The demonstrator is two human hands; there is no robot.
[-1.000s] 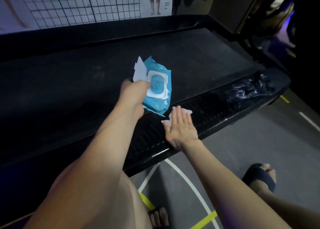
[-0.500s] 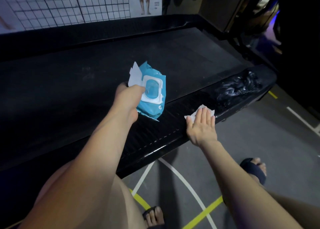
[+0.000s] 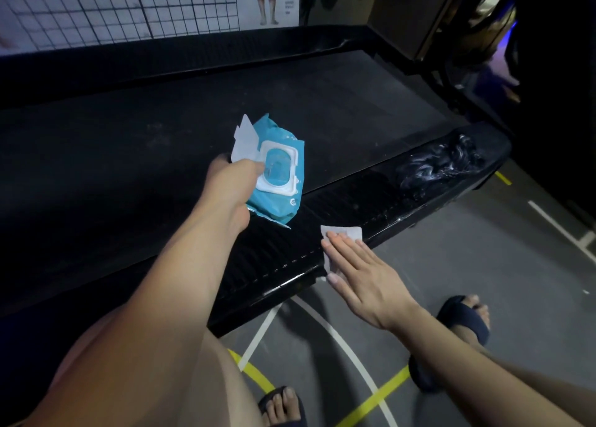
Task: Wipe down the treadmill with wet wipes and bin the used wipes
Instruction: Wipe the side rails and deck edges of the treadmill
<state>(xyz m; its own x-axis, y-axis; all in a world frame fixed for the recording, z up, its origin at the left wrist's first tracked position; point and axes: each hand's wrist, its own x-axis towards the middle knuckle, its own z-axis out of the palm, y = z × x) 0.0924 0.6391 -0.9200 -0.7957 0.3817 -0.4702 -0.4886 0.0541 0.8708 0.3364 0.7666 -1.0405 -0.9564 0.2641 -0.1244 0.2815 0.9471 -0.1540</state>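
Where the wipe [image 3: 353, 232] is: under the right hand [image 3: 364, 275], on the treadmill rail [image 3: 354, 197].
Right hand: flat, fingers straight, pressing.
Left hand [image 3: 229, 181]: grips the wipe pack [image 3: 283, 201].
Rail: stretches away right of hand.

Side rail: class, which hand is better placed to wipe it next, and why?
Right. The right hand lies flat on the wipe on the rail; the left hand grips the pack.

- A dark navy slide sandal [image 3: 464, 322] with one broad strap is worn on the right foot, the toes left uncovered.
- A matching dark sandal [image 3: 265, 401] is seen on the left foot, only its front edge showing.
- The left hand [image 3: 230, 181], the right hand [image 3: 364, 272] and both forearms are left bare.
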